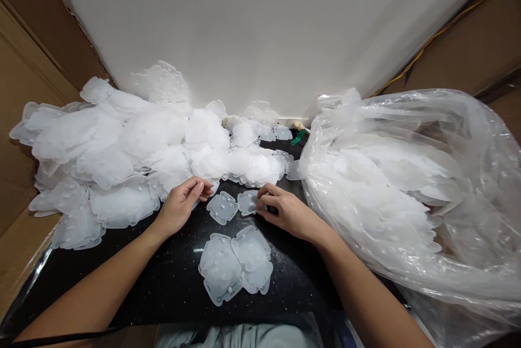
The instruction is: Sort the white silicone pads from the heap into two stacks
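My right hand [280,207] has its thumb and fingers closed on the right edge of a translucent plastic plate [246,202], which lies on the black table [175,277]. Beside it to the left is a similar loose plate [222,208], untouched. My left hand [185,201] hovers at the front of the big heap of plates [154,131], fingers curled near a plate's edge; whether they grip it is hard to see. Nearer to me, several plates overlap in a small cluster [222,266].
A large clear plastic bag [480,136] full of the same plates [374,196] takes up the right side. Cardboard [32,55] stands at the left, and a pale wall [244,27] closes off the back. A green strip [298,137] lies near the wall.
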A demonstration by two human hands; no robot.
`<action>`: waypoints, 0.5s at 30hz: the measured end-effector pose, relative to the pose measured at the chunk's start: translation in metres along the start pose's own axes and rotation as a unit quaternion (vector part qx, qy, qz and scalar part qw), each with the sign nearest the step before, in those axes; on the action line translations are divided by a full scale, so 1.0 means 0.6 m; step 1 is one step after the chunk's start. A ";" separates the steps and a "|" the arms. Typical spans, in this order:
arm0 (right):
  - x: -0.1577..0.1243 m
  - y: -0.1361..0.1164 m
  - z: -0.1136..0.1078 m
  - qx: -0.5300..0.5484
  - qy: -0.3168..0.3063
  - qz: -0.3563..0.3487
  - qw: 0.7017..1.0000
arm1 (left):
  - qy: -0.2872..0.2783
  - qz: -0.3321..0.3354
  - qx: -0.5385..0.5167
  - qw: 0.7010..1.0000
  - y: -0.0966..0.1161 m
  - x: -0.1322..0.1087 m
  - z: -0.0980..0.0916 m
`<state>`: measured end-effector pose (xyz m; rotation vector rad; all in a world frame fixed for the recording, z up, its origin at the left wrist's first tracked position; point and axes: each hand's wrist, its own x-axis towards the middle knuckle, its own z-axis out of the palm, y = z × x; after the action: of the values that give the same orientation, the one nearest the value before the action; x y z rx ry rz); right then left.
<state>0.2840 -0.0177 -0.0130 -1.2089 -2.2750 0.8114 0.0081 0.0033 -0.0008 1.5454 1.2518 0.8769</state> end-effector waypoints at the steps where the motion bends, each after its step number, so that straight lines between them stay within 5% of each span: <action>1: 0.000 -0.005 0.000 0.015 0.009 0.008 1.000 | -0.004 0.002 0.010 1.000 -0.001 0.000 0.000; 8: -0.010 -0.071 -0.058 0.249 0.081 0.092 0.961 | -0.018 0.045 0.131 0.990 -0.003 0.000 -0.004; 11: -0.007 -0.053 -0.138 0.237 0.254 0.077 0.935 | -0.024 0.057 0.161 0.985 -0.003 0.001 -0.007; 13: -0.004 -0.014 -0.198 0.221 0.415 0.024 0.882 | -0.033 0.067 0.168 0.983 -0.004 0.002 -0.008; 15: -0.002 0.034 -0.247 0.242 0.466 0.006 0.851 | -0.038 0.078 0.167 0.982 -0.004 0.001 -0.007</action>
<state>0.3876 0.0335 0.0817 -1.0361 -1.1797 0.5547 0.0036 0.0050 -0.0017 1.9466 1.2825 0.7206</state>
